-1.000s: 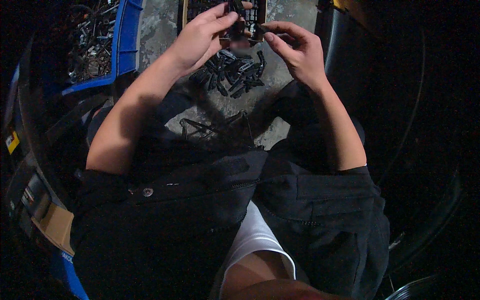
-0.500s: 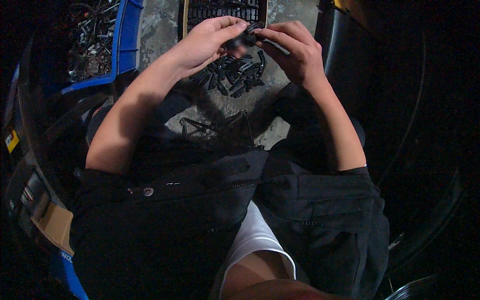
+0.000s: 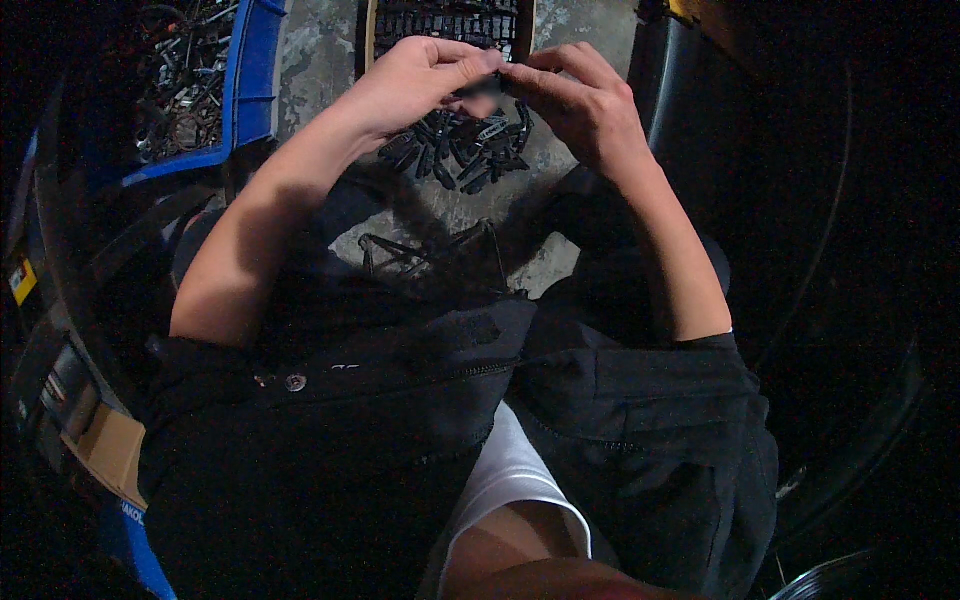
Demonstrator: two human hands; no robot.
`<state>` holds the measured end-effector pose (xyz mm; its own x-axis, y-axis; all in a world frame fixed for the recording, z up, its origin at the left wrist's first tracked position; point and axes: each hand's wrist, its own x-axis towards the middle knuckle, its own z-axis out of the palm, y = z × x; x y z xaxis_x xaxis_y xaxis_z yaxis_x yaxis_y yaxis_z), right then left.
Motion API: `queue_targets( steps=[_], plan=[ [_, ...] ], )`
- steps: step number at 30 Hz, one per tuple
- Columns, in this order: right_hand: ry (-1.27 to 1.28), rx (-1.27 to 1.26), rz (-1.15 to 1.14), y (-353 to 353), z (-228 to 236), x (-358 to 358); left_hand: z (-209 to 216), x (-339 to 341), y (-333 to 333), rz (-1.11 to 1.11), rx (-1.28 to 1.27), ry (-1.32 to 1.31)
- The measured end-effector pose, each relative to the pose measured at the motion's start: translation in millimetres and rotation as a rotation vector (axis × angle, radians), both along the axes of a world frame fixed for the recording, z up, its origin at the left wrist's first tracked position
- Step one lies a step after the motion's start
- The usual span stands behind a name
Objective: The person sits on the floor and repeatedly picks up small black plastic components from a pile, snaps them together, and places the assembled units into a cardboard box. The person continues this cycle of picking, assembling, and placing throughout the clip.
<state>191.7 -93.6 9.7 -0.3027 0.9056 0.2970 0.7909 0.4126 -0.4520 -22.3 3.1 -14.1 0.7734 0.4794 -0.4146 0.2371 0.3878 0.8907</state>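
Observation:
My left hand point(image 3: 425, 85) and my right hand point(image 3: 590, 100) meet fingertip to fingertip at the top middle. Both are closed in a pinch around a small black part, now almost wholly hidden by the fingers and blurred. Just below them, a loose pile of small black parts point(image 3: 470, 160) lies on the grey floor. Behind my fingers stands a tan-sided box point(image 3: 369, 40), and inside it black parts point(image 3: 450, 24) sit in close rows.
At the upper left, a blue bin point(image 3: 255, 90) holds jumbled metal pieces point(image 3: 185, 90). A dark, smooth rounded object point(image 3: 672, 85) rises right of my right hand. Near my lap lies a thin dark frame point(image 3: 430, 250). Brown cardboard point(image 3: 110, 450) shows at the lower left.
The black part showed between my fingertips before; now the fingers cover it. My right fingers have shifted slightly left, closer to the left fingertips. The forearms have hardly moved.

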Motion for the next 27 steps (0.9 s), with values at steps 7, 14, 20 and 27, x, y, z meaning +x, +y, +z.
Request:
queue_targets(
  steps=[7,14,20,27],
  plan=[
    [0.26,-0.094,-0.11,1,1,-1,4,1,0,0.011,0.006,-0.129],
    [0.719,-0.493,-0.214,-3,6,-3,14,0,-4,0.02,0.341,-0.106],
    [0.597,-0.424,-0.198,-2,13,-4,15,0,-6,0.032,0.381,-0.092],
    [0.7,-0.567,-0.233,-2,14,-3,11,0,-8,0.057,0.218,-0.142]
  ],
)
